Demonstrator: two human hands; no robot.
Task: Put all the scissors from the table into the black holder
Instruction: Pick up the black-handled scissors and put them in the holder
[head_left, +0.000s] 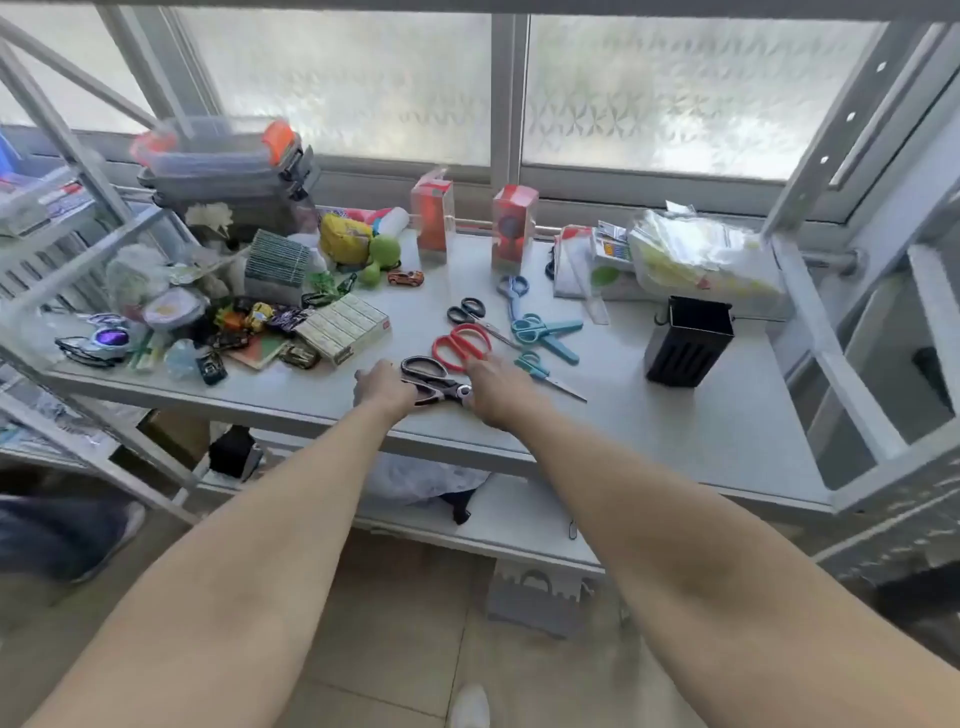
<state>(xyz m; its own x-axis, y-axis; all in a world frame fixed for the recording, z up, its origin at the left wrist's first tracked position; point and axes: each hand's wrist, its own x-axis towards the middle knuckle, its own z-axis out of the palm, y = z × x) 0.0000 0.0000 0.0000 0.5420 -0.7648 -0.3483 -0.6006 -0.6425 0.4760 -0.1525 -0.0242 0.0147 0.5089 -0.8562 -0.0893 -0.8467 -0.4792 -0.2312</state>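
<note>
Several scissors lie on the grey table (675, 431). The big black-handled scissors (434, 382) are nearest the front edge, and my left hand (382, 389) rests on their left side while my right hand (493, 387) touches their pivot end. Whether either hand grips them I cannot tell. Red scissors (460, 345) lie just behind, partly under my right hand. Small black scissors (470, 314), blue-grey scissors (511, 291), teal scissors (545, 332) and a small teal pair (540, 371) lie further back and right. The black holder (688, 340) stands upright at the right.
Clutter fills the table's left: a box of staples (345, 327), toy cars, a green toy (382, 257), stacked plastic cases (228, 166). Two red clear boxes (434, 218) stand at the back. Plastic bags and a paint set (696, 254) lie behind the holder. A shelf frame upright (810, 312) stands right.
</note>
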